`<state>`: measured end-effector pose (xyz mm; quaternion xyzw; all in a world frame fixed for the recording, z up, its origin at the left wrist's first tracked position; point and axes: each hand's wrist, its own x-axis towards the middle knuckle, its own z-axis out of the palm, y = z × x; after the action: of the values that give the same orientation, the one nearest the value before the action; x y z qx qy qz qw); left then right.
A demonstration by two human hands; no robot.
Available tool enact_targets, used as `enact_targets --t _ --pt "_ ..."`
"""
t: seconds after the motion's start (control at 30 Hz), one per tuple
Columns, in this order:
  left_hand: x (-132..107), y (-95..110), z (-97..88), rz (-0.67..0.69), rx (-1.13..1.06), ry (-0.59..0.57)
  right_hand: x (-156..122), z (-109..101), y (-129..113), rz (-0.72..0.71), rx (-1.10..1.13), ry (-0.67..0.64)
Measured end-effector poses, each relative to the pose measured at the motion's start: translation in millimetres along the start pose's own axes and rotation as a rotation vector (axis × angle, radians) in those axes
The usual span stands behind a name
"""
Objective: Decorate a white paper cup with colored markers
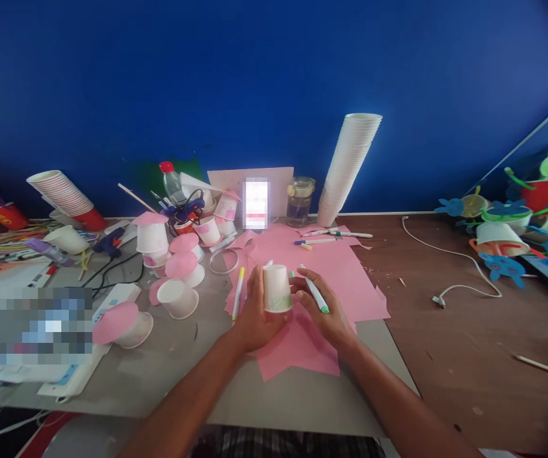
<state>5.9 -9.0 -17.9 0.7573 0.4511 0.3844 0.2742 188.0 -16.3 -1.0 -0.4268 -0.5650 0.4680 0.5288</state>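
Paper cup point(276, 288), inverted, green marks near its rim, gripped by left hand point(253, 313) above pink paper point(297, 267) on counter point(168, 375); right hand point(324, 312) grasps green marker point(316, 292); glass jar point(299, 202), clear liquid inside.

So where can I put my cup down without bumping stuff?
The brown table right of the pink paper, below the white cable, is mostly bare. So is the grey mat left of the left hand holding the cup. The right hand holds a pen. Crowded: the pink-topped cups on the left, the jar and cup stack behind.
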Motion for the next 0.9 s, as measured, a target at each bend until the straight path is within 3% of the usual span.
enact_targets --t 0.13,0.33,0.47,0.6,0.77,0.9 --pt "-1.3 -2.7 -1.2 0.057 0.045 0.005 0.2 -1.3 -0.6 0.029 0.037 -0.016" --pt "2.0 -1.9 -5.4 -0.058 -0.154 0.043 0.7 -0.9 -2.2 0.064 0.062 -0.044" --pt "1.8 -2.2 -5.2 0.019 -0.014 0.134 -0.2 0.5 -3.7 0.049 0.056 -0.082" --pt "1.8 -0.7 -5.2 0.085 0.156 0.140 -0.5 -1.0 -1.8 0.016 0.078 -0.009" --pt "3.6 -3.3 -3.2 0.123 0.171 0.234 -2.3 -6.6 4.3 -0.109 0.166 0.107" --pt "4.7 -10.1 1.0 0.168 0.216 0.273 -6.7 -8.8 2.4 -0.057 0.109 0.089"
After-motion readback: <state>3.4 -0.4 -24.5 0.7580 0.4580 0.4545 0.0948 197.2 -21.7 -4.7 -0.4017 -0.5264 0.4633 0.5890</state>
